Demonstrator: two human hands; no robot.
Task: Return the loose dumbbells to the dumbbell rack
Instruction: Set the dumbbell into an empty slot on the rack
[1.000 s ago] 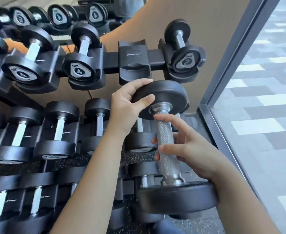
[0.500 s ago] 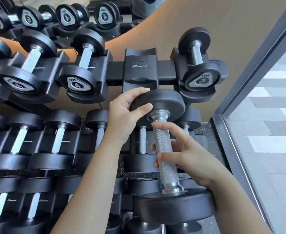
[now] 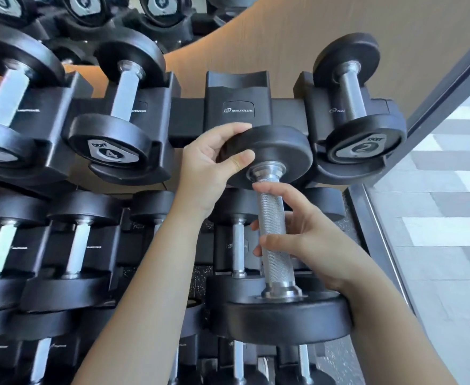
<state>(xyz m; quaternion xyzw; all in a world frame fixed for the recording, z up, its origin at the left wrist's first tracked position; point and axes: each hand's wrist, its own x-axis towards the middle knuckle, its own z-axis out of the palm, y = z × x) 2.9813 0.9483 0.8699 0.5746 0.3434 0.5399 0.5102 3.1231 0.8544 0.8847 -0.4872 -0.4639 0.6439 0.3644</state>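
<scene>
Closest to the person, at about 6 o'clock, hangs the near head of the loose dumbbell (image 3: 274,234), a thick black disc. Its knurled steel handle rises from there toward 12 o'clock. The right hand (image 3: 311,240) comes in from 4 o'clock and has its fingers curled round that handle, loosely rather than clenched. A little further on, the left hand (image 3: 208,165) reaches up from 7 o'clock and grips the far head, fingers hooked over its rim and thumb pressed on its inner face. So both hands carry this one weight, held nearly on end in front of the dumbbell rack (image 3: 186,118).

Just beyond the far head, at 12 o'clock, sits an empty cradle (image 3: 238,101) on the top tier. A dumbbell marked 2 (image 3: 361,126) rests in the cradle at 2 o'clock, and one marked 4 (image 3: 120,120) at 10 o'clock. The lower tiers (image 3: 75,245) at 8 o'clock look full as far as I can see.

I judge the job well along: this dumbbell is up at the rack but not yet seated. It needs tipping flat and lowering into the open cradle. Whether other loose dumbbells remain elsewhere, I cannot tell.
</scene>
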